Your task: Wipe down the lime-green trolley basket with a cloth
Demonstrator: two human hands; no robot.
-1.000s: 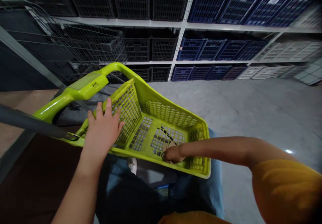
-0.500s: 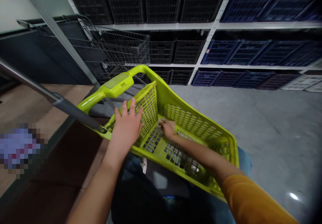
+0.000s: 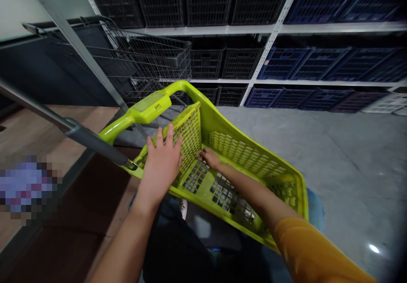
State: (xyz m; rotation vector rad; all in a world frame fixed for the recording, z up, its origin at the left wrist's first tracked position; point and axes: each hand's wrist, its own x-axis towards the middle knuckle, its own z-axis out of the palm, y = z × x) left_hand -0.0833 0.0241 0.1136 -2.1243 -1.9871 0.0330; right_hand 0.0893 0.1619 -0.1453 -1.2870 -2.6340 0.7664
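A lime-green plastic shopping basket with a grid floor (image 3: 206, 185) and perforated walls stands in front of me. My left hand (image 3: 162, 160) lies open, its fingers spread against the grid end panel (image 3: 189, 132) below the green push handle (image 3: 149, 105). Down inside the basket, my right hand (image 3: 210, 158) is closed near the foot of that panel. A small crumpled beige cloth (image 3: 198, 154) shows at its fingertips, mostly hidden by the hand.
A grey tubular handle (image 3: 95, 141) crosses at the left. Behind the basket stands a wire shopping cart (image 3: 152, 58). Shelves at the back hold black crates (image 3: 206, 62) and blue crates (image 3: 282, 62). Grey floor (image 3: 343, 160) lies to the right.
My right hand has shifted slightly left and up, closer to the grid panel; less of the beige cloth shows now. The left hand keeps its place on the panel.
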